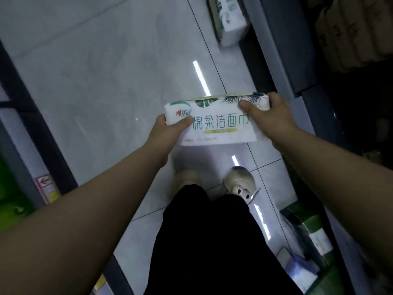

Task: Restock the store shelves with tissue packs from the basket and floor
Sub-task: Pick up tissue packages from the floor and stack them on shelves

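Note:
A white tissue pack (214,122) with green leaf print and green lettering is held level above the tiled floor, in the middle of the view. My left hand (168,133) grips its left end, thumb on top. My right hand (268,116) grips its right end, thumb on the printed face. Another white tissue pack (228,20) with the same leaf print lies on the floor at the top right, beside the shelf base.
A dark shelf unit (331,60) with brown paper packs runs along the right. More green and white packs (308,233) sit low at the right. A shelf edge (36,128) with green goods is at the left. My feet in beige slippers (240,184) stand on the aisle floor.

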Demonstrator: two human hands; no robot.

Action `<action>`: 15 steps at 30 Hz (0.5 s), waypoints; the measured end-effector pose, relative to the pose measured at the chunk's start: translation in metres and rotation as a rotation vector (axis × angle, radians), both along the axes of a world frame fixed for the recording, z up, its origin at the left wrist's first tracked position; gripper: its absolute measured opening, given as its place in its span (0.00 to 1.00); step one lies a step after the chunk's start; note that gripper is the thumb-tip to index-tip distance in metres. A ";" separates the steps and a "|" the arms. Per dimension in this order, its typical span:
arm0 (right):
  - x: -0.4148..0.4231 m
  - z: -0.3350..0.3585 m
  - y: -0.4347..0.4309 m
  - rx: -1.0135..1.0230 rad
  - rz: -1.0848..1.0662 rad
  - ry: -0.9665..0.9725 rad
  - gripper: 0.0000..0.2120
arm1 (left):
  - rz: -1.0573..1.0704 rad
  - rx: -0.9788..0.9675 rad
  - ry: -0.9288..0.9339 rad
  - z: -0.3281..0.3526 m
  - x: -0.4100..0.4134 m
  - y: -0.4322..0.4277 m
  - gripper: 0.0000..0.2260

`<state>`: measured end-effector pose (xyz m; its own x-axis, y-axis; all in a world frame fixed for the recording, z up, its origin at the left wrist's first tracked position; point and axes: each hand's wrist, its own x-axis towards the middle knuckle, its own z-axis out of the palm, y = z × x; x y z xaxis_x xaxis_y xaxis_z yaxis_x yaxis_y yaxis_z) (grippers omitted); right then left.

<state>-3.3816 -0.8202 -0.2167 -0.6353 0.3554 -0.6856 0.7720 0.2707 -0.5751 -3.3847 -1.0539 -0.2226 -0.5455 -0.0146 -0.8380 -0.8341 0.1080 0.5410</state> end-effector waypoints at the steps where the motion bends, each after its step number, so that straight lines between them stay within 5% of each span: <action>1: -0.001 0.019 -0.006 -0.072 -0.035 0.007 0.25 | 0.024 -0.006 0.002 0.020 0.002 -0.005 0.28; 9: -0.006 0.189 -0.068 -0.246 -0.057 0.045 0.26 | 0.288 -0.011 0.111 0.206 0.014 -0.054 0.18; 15: -0.031 0.357 -0.116 -0.273 0.158 0.264 0.23 | 0.388 0.009 0.337 0.376 -0.003 -0.110 0.22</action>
